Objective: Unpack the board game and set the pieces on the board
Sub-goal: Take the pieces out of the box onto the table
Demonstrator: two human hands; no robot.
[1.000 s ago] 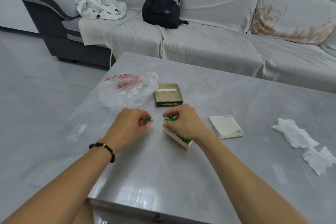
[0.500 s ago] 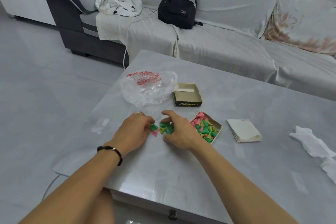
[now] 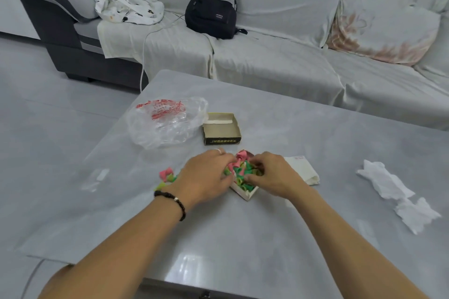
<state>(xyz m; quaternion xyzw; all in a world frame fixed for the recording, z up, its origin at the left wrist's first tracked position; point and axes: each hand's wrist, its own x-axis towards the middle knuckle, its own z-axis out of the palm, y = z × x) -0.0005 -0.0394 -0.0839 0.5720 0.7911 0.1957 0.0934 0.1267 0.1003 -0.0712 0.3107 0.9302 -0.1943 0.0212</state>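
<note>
A small white box (image 3: 246,192) on the grey table (image 3: 243,238) holds several pink, green and yellow game pieces (image 3: 243,167). My left hand (image 3: 206,175) and my right hand (image 3: 273,175) both reach into it, fingers curled among the pieces. The fingertips are hidden, so what each pinches is unclear. A few loose pieces (image 3: 166,175) lie on the table left of my left hand. A folded white paper board (image 3: 303,170) lies just right of the box, partly behind my right hand.
The empty box lid (image 3: 221,128) and a crumpled clear plastic bag (image 3: 165,121) sit behind the hands. White tissues (image 3: 393,192) lie at the right. A sofa with a black backpack (image 3: 211,14) stands beyond the table.
Both hands moved right from the small pile of loose pieces into the box. The pile stays on the table to the left.
</note>
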